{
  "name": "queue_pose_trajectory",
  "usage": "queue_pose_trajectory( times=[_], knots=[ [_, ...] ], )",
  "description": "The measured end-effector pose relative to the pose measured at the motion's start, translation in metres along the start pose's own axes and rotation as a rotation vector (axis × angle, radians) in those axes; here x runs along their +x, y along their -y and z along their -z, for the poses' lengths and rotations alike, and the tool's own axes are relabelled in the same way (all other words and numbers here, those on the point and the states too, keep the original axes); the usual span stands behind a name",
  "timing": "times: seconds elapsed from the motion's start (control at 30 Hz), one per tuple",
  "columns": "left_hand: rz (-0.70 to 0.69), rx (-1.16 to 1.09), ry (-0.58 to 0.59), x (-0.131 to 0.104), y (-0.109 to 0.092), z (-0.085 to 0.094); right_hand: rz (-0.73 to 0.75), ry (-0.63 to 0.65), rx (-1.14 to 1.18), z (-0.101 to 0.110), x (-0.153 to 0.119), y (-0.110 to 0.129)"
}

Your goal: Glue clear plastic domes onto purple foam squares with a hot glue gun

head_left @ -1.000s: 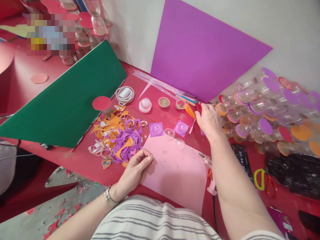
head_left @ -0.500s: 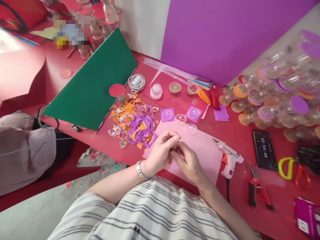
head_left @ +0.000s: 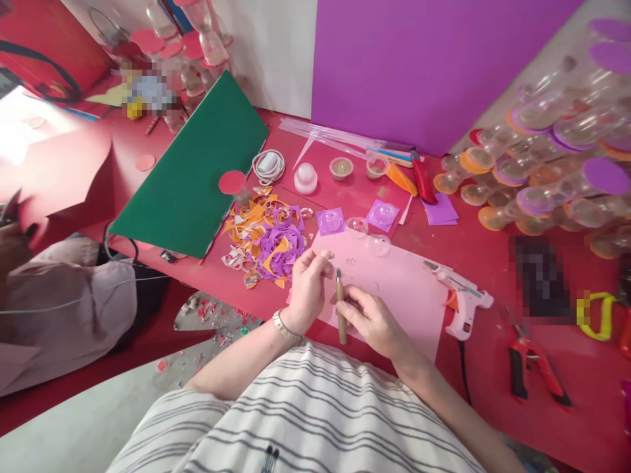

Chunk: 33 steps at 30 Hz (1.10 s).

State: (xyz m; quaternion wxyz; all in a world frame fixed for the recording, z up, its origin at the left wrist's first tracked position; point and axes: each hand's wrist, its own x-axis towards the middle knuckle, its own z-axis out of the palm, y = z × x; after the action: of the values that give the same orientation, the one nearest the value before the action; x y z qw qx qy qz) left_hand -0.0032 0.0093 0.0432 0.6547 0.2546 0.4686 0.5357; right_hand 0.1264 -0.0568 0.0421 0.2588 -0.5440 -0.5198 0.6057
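Note:
Between the fingers of my right hand [head_left: 367, 315] is a wooden-handled tool [head_left: 342, 315] with a dark metal tip pointing away from me. My left hand [head_left: 310, 282] is just left of that tip, thumb and fingers pinched together; whatever they hold is too small to make out. Both hands are over a pink sheet [head_left: 404, 289] at the table's near edge. Past the hands, clear plastic domes sit on purple squares [head_left: 331, 222] [head_left: 383, 215], with a loose clear dome [head_left: 357, 227] between them.
Orange and purple scraps [head_left: 276, 246] lie left, beside a green board [head_left: 192, 164]. A glue gun [head_left: 463, 302], red pliers [head_left: 535, 368] and stacked clear bottles [head_left: 557, 164] are on the right. Small cups [head_left: 341, 169] stand behind. A person's hand [head_left: 12, 243] shows at far left.
My hands have moved apart, and the wooden-handled tool now shows clearly in my right hand. The view has shifted slightly left, and another person's hand has appeared at the left edge.

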Motion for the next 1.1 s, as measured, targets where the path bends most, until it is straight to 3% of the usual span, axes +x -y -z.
queue_pose_trajectory(
  times=[0.1, 0.2, 0.3, 0.4, 0.53, 0.67, 0.73, 0.83, 0.97, 1.03, 1.1],
  knots=[
    [-0.064, -0.012, -0.026, 0.011, -0.007, 0.007, -0.046, -0.01, 0.104, 0.001, -0.006, -0.01],
    [-0.1, 0.142, 0.04, 0.014, -0.012, 0.023, -0.066, -0.052, 0.173, 0.005, -0.01, -0.015],
    [-0.172, 0.552, 0.135, 0.013, -0.017, 0.045, -0.004, -0.113, 0.147, 0.011, -0.012, -0.018],
    [-0.36, 1.079, 0.194, 0.014, -0.024, 0.058, 0.035, -0.289, 0.046, 0.017, -0.012, -0.022],
    [-0.663, 1.584, 0.387, 0.016, -0.02, 0.044, 0.008, -0.471, -0.026, 0.021, -0.012, -0.032],
    [-0.902, 1.803, 0.788, 0.014, -0.001, 0.017, -0.018, -0.503, -0.049, 0.021, -0.011, -0.038],
    [-0.917, 1.894, 0.865, 0.013, 0.006, 0.014, -0.03, -0.5, -0.058, 0.021, -0.01, -0.039],
    [-0.861, 1.982, 0.803, 0.017, 0.004, 0.027, -0.047, -0.495, -0.061, 0.022, -0.009, -0.042],
    [-0.82, 2.012, 0.59, 0.02, -0.016, 0.053, -0.062, -0.482, -0.055, 0.023, -0.009, -0.044],
    [-0.855, 1.982, 0.584, 0.016, -0.021, 0.059, -0.069, -0.477, -0.057, 0.023, -0.008, -0.044],
    [-0.9, 1.929, 0.665, 0.009, -0.018, 0.06, -0.073, -0.473, -0.062, 0.023, -0.007, -0.042]
  ],
)
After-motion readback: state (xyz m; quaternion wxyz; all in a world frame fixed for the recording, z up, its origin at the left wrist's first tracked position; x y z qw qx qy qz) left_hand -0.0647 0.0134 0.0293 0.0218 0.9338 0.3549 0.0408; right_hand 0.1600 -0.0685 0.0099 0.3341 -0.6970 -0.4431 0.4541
